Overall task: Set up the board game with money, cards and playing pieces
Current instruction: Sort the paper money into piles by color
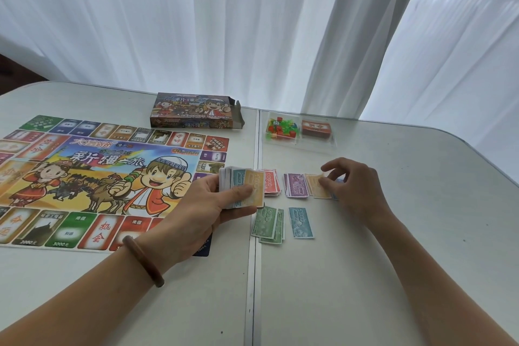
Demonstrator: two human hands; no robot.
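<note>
Head view: left hand (pixel 209 206) grips money stack (pixel 247 187); right hand (pixel 355 187) pinches orange note (pixel 316 185).

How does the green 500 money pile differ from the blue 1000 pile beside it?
The green pile reads 500, the blue pile 1000. The green pile is fanned, several notes showing; the blue pile looks squared up. The green pile lies left of the blue pile. Both lie flat on the table.

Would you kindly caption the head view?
Left hand grips the money stack while right hand pinches an orange note.
</note>
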